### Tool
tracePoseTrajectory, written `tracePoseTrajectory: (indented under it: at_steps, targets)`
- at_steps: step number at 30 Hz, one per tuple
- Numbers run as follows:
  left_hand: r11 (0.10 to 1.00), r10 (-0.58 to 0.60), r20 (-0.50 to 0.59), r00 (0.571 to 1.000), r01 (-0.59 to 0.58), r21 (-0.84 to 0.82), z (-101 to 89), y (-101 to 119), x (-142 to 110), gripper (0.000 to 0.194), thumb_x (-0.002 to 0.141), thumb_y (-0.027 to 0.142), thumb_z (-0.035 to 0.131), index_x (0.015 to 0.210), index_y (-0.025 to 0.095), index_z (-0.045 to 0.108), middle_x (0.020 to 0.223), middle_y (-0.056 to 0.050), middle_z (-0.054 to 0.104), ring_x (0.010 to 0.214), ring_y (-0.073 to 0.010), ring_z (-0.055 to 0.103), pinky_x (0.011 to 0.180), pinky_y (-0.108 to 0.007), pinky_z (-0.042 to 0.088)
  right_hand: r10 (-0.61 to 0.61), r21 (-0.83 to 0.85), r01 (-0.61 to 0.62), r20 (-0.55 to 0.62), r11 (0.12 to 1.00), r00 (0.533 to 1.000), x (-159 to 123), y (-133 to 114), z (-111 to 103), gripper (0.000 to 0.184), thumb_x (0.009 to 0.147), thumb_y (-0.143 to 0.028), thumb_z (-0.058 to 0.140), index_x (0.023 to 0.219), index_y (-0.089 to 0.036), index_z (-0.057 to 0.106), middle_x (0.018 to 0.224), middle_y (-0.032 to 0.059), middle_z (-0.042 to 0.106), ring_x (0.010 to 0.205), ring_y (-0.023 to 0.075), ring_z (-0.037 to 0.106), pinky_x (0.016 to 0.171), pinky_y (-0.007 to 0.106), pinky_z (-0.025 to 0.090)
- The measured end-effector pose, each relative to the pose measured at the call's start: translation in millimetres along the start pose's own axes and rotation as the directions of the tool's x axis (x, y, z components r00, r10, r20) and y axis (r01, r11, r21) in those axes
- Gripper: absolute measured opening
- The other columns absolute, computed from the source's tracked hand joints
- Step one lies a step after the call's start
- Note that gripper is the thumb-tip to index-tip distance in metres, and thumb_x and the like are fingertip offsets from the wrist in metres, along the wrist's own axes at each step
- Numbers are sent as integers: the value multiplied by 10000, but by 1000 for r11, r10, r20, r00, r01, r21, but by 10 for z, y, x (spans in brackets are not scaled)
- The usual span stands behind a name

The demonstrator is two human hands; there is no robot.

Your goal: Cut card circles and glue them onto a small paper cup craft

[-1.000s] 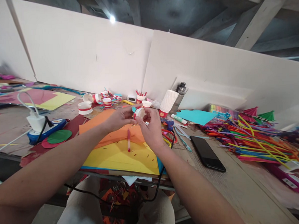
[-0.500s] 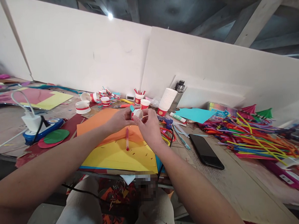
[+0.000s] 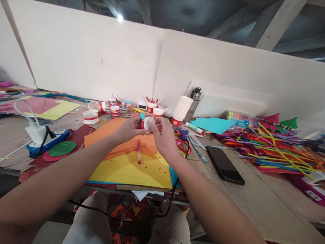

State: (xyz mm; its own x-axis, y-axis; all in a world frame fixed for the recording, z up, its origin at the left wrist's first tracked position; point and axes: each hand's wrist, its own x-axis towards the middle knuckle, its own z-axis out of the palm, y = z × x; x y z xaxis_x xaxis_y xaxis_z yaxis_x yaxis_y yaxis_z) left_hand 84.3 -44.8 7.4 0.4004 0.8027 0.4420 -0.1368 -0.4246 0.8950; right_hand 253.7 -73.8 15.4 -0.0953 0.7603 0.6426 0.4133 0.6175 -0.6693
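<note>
Between my two hands is a small paper cup [image 3: 146, 124], white with red and with a light-blue strip sticking up at its left. My left hand [image 3: 132, 126] grips its left side, while the fingers of my right hand [image 3: 162, 131] are closed on its right side. The cup is tilted, held above a sheet of orange paper [image 3: 104, 136]. Below it a red marker pen [image 3: 139, 151] lies on yellow paper [image 3: 127, 173] among small dark scraps. Parts of the cup are hidden behind my fingers.
A tall stack of paper cups [image 3: 182, 109] stands behind my right hand, beside a bottle [image 3: 195, 103]. Cut cups [image 3: 91, 117] sit at the back left. On the right lie a phone [image 3: 224, 165] and many pipe cleaners [image 3: 275, 150]. A black cable [image 3: 177, 183] hangs over the edge.
The cup has turned slightly in my hands, its light-blue strip shifting a little left. Both hands stay at about the same spot.
</note>
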Motion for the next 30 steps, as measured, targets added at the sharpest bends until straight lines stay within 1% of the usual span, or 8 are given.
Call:
tracePoseTrajectory:
  at_steps: [3,5,8,11,15,20,26,30]
  targets:
    - [991,-69,12,998,70,-110,-22,-37,9,753,629,291,892,1320,175,616,1151,-116,721,1014,-258,689,895,-403,566,131,173,-137,45,975,990,54,40,-17,252,915,-461,551,958,-217,595,923,56,642,792,182,604,713,344,521]
    - [969,-107,25,994,110,-221,-53,-79,9,690,646,335,888,1270,175,639,1132,-111,724,1007,-251,690,884,-400,575,224,313,-243,96,918,970,82,45,-30,273,884,-491,578,935,-223,582,832,18,625,692,155,586,633,310,504]
    - [914,-149,56,987,159,-374,-110,-134,0,613,648,404,892,1172,178,669,1135,-113,725,981,-234,699,864,-379,583,267,424,-297,130,855,955,100,16,-49,283,854,-500,601,933,-229,584,787,-11,598,661,134,568,586,274,478]
    - [868,-164,92,982,188,-459,-143,-148,-8,574,681,467,862,1138,176,674,1119,-123,733,950,-220,712,808,-331,577,216,407,-244,113,880,970,97,-13,-62,239,870,-433,577,995,-232,607,866,2,618,727,134,584,619,264,479]
    - [831,-119,111,987,160,-533,-130,-117,-1,554,682,530,839,1095,189,697,1062,-97,750,855,-172,712,720,-252,548,71,267,-77,32,961,997,87,-19,-79,247,903,-328,528,1109,-246,636,976,31,609,874,160,589,750,299,503]
    - [849,-105,78,991,130,-512,-118,-103,7,572,686,617,795,1054,187,707,1004,-101,754,805,-165,691,676,-246,523,-138,67,135,30,989,990,58,-68,-112,313,935,-232,480,1206,-267,634,1120,66,593,1026,195,567,880,360,507]
    - [856,-122,52,991,131,-500,-139,-129,-5,557,651,585,835,1030,199,703,952,-63,741,751,-138,652,690,-259,522,-150,14,150,76,989,986,32,-72,-87,252,963,-254,482,1134,-275,666,1106,75,578,1037,198,576,831,350,531]
    - [850,-126,74,989,146,-505,-106,-101,-9,631,597,557,878,1106,226,706,1035,-73,740,796,-147,664,683,-248,518,-158,38,155,78,987,984,27,-46,-71,204,956,-289,520,1098,-268,665,1117,73,566,997,187,582,783,329,540]
